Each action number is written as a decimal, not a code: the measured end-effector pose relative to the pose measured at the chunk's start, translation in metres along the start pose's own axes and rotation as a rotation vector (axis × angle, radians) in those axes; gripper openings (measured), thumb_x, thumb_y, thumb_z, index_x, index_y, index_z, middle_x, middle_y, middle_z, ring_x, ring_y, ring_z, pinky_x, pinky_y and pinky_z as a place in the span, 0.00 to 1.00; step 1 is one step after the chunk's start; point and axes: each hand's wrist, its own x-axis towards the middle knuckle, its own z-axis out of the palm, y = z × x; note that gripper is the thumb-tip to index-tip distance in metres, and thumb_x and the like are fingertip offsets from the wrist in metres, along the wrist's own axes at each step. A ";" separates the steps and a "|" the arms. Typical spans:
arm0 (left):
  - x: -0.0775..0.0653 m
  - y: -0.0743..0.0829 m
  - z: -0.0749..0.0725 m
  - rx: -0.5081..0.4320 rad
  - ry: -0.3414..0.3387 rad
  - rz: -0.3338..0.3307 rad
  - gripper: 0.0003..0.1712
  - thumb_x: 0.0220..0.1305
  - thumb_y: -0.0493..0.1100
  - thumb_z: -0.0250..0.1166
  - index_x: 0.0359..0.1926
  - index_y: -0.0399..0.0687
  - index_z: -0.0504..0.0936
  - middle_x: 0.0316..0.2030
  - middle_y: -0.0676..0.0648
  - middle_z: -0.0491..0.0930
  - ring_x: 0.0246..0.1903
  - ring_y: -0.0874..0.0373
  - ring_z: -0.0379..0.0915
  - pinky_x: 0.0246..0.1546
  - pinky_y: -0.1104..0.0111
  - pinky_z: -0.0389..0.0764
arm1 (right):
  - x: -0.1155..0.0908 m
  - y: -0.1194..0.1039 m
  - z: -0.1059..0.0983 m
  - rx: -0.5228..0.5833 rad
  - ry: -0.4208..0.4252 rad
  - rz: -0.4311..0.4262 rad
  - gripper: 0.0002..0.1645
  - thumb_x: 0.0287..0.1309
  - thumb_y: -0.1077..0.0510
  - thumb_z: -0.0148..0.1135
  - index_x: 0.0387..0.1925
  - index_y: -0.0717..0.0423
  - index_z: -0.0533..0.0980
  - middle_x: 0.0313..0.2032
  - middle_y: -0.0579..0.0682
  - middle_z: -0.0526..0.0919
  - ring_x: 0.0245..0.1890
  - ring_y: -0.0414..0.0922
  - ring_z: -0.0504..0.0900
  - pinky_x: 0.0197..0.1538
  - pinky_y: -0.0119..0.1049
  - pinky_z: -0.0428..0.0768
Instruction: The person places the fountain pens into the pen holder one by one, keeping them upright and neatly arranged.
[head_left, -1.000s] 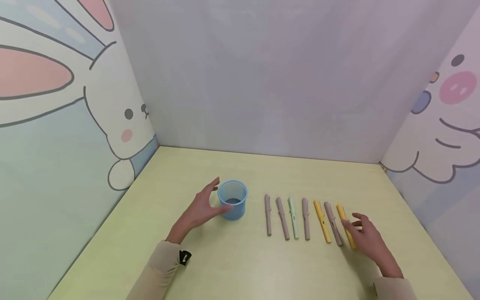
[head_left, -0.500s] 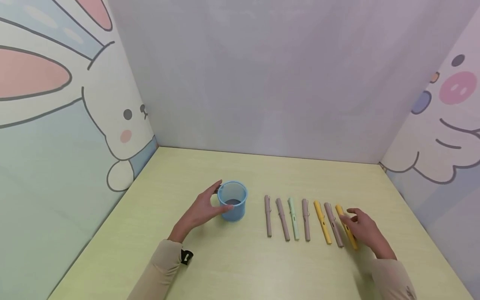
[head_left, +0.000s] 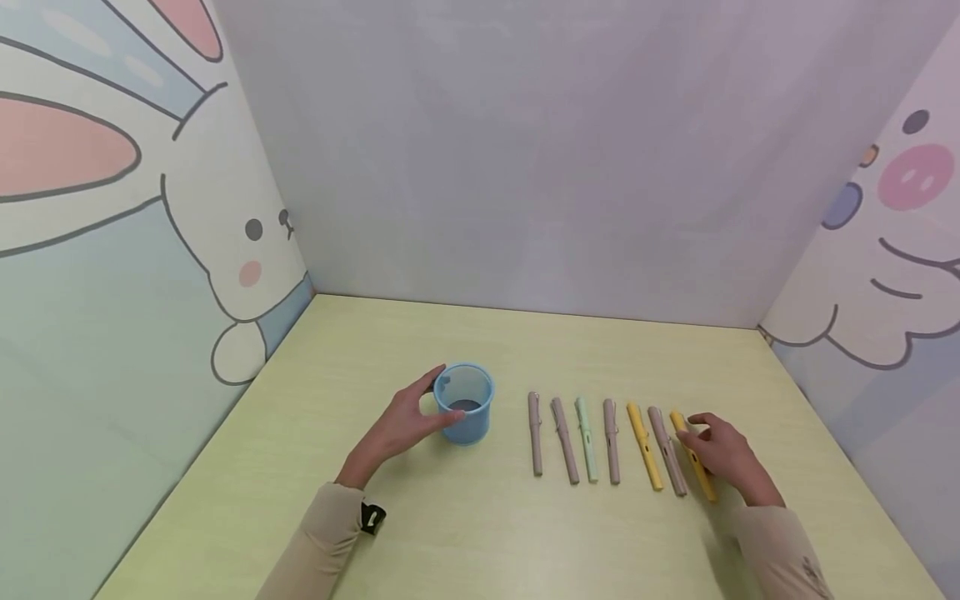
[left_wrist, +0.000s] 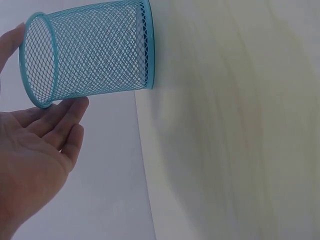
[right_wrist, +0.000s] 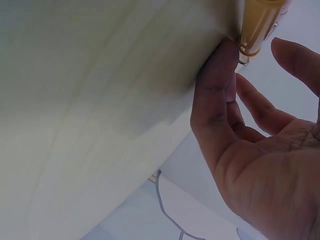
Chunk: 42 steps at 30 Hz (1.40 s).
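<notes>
A blue mesh pen holder (head_left: 467,430) stands upright on the table, left of a row of pens. My left hand (head_left: 397,427) holds it near the rim, thumb on one side and fingers on the other; the left wrist view shows the holder (left_wrist: 100,52) between them. My right hand (head_left: 723,457) is at the rightmost yellow pen (head_left: 706,483), which lies on the table. In the right wrist view a fingertip meets the yellow pen (right_wrist: 257,25) on one side, while a gap shows between the pen and the digit opposite.
Left of that pen lie a mauve pen (head_left: 667,452), another yellow pen (head_left: 645,446), a mauve pen (head_left: 612,442), a mint green pen (head_left: 587,440) and two more mauve ones. A grey-white wall (head_left: 525,167) rises behind the table (head_left: 480,533).
My left fingers have come in against the pen holder. The right hand has moved slightly left and away from me along the yellow pen. The pens lie as before.
</notes>
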 end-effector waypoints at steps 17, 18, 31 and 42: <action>-0.002 -0.002 0.002 -0.019 0.031 -0.007 0.52 0.62 0.58 0.75 0.80 0.47 0.61 0.69 0.44 0.72 0.70 0.44 0.65 0.66 0.41 0.66 | 0.007 -0.006 0.000 -0.007 -0.010 0.036 0.29 0.67 0.58 0.56 0.59 0.80 0.66 0.42 0.71 0.80 0.33 0.50 0.81 0.36 0.47 0.80; -0.002 -0.002 0.002 -0.020 0.033 -0.004 0.51 0.63 0.58 0.75 0.79 0.47 0.61 0.69 0.44 0.72 0.70 0.44 0.66 0.65 0.41 0.67 | 0.008 -0.005 0.000 -0.002 -0.012 0.037 0.29 0.67 0.58 0.56 0.58 0.80 0.66 0.43 0.71 0.80 0.34 0.51 0.81 0.36 0.47 0.80; -0.003 -0.004 0.004 -0.024 0.037 0.005 0.50 0.62 0.57 0.75 0.79 0.48 0.63 0.69 0.45 0.73 0.69 0.45 0.66 0.65 0.41 0.67 | 0.001 -0.002 -0.003 0.266 0.032 0.048 0.30 0.74 0.59 0.55 0.64 0.79 0.61 0.47 0.73 0.75 0.32 0.47 0.82 0.33 0.43 0.85; -0.004 -0.003 0.005 -0.041 0.038 0.010 0.50 0.63 0.57 0.75 0.79 0.46 0.63 0.68 0.44 0.73 0.69 0.44 0.66 0.66 0.40 0.66 | -0.007 -0.024 0.005 0.465 0.199 -0.168 0.27 0.78 0.59 0.55 0.67 0.73 0.61 0.44 0.61 0.75 0.34 0.36 0.80 0.33 0.38 0.86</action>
